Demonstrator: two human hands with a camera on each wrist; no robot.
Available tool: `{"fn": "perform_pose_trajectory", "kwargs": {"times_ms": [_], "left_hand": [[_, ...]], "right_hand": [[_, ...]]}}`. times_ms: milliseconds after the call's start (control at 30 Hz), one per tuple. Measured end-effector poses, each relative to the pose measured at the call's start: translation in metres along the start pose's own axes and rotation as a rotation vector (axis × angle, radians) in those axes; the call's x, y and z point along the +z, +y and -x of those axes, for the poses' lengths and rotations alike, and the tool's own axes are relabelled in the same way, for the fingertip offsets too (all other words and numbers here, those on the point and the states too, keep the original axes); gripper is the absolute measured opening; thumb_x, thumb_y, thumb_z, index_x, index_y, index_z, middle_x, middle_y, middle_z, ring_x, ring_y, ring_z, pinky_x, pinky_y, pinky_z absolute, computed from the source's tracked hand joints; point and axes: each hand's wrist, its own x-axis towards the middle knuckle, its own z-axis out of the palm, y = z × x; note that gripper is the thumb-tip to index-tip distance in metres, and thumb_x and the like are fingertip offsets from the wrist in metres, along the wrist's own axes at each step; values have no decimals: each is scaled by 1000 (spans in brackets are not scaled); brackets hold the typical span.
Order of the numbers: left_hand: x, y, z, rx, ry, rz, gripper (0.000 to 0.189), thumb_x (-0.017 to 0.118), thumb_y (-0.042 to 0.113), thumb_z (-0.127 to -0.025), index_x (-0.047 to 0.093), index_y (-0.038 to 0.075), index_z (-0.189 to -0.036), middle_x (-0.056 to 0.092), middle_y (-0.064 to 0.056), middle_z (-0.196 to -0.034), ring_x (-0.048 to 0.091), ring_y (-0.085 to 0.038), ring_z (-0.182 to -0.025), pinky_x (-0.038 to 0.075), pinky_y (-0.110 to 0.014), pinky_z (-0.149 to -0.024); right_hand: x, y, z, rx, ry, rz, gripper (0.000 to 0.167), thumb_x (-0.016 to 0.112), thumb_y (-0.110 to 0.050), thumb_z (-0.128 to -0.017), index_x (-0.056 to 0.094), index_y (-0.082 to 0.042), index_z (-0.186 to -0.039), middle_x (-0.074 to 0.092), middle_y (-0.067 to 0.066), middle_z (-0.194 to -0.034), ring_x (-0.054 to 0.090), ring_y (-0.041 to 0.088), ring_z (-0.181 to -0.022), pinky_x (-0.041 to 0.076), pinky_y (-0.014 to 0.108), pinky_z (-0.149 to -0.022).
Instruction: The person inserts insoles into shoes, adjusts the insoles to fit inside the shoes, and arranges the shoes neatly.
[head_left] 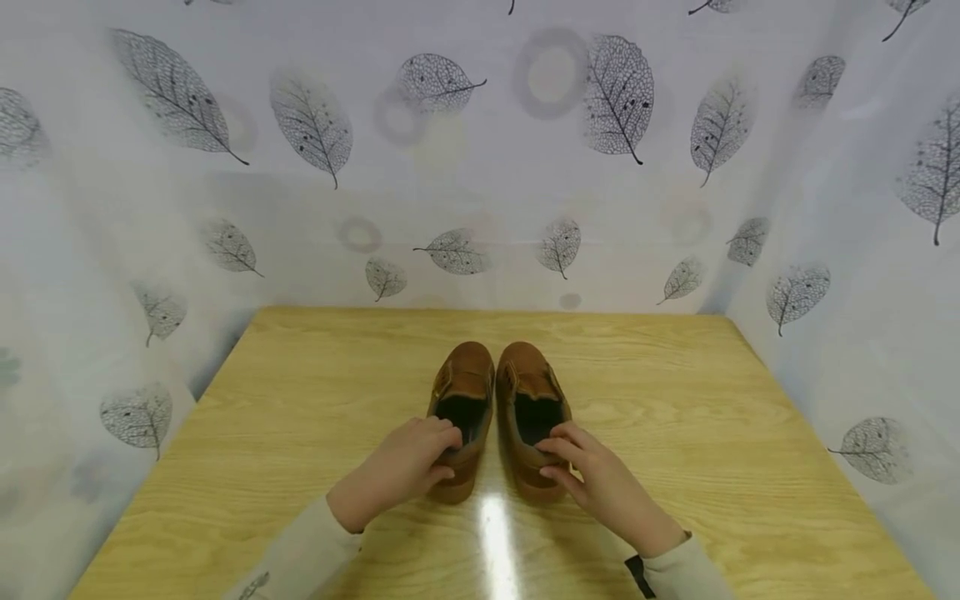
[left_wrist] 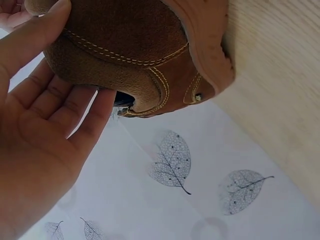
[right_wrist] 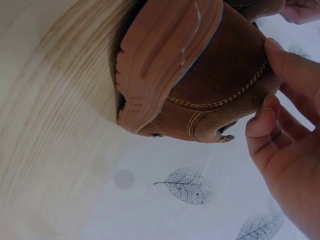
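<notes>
Two brown shoes with yellow stitching stand side by side on the table, toes pointing away from me. At the heel of the left shoe, my left hand pinches the collar, with fingers inside the opening and the thumb on the outer heel. The right shoe has its heel collar between the thumb and fingers of my right hand. In the left wrist view the left shoe's side and sole edge are visible; the right wrist view has the right shoe's side. Fingertips inside the shoes are partly hidden.
Both shoes are near the middle of a light wooden table. White cloth printed with dark leaves hangs behind the table and along its left and right sides. A bright reflection lies on the wood between my forearms.
</notes>
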Motion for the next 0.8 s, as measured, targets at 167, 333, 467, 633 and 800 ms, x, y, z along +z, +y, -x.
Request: {"fn": "perform_pose_trajectory", "kwargs": {"times_ms": [167,333,467,633,800], "left_hand": [[3,0,-1,4,34,-2,29,82,13,-74,56,11,-88,55,3,-83,49,-12,-72,44,-29,-67],[6,1,-1,-7,44,-1,30,82,15,-74,57,10,-89,56,2,-85,51,-14,-74,44,-29,-67],[11,2,0,2,57,-8,30,82,14,-75,57,10,-90,56,2,-85,52,-14,-75,46,-31,-70],[15,2,-3,3,69,-14,27,80,15,-79,56,10,-90,50,3,-81,43,-12,-71,42,-30,-67],[10,4,-9,-66,39,60,16,71,17,-88,60,7,-95,53,1,-83,48,-12,-71,44,-29,-66]], "right_hand": [[-1,1,0,-12,7,-21,33,79,0,-74,66,-6,-105,54,-1,-102,53,5,-78,49,22,-63],[-2,1,1,0,1,-40,33,78,0,-75,66,-6,-105,54,-1,-102,54,5,-78,50,24,-63],[-2,0,4,24,-2,-42,32,78,1,-75,67,-6,-105,54,-1,-103,54,4,-78,50,24,-62],[-4,-3,5,65,4,5,28,78,-3,-77,68,-7,-103,54,-1,-102,52,5,-76,48,22,-61],[-6,-8,0,130,-15,65,22,76,-12,-81,69,-8,-102,55,0,-103,52,8,-76,46,22,-62]]}}
